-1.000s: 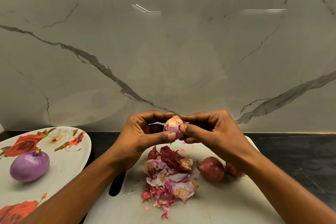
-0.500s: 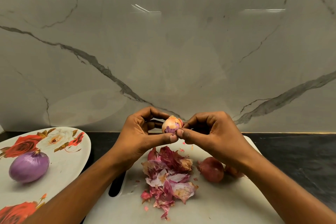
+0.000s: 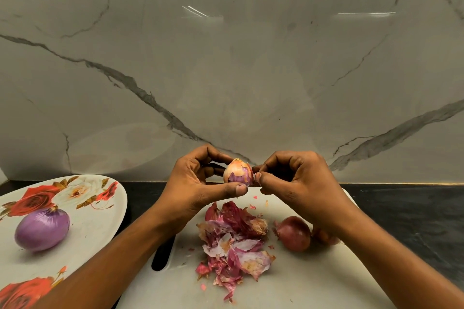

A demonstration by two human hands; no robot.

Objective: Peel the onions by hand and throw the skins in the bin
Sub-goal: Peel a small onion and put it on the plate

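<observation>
Below, skins point(image 3: 233, 241) lie beside an unpeeled onion point(image 3: 295, 233).

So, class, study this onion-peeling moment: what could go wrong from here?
1. The left hand holds the small onion between thumb and fingertips; a hard tug from the right hand on the skin flap might make it slip.
2. The unpeeled onion lies beside the right forearm and could be nudged and roll.
3. The skin pile sits loose on the board; no bin shows, so bits may scatter.
</observation>
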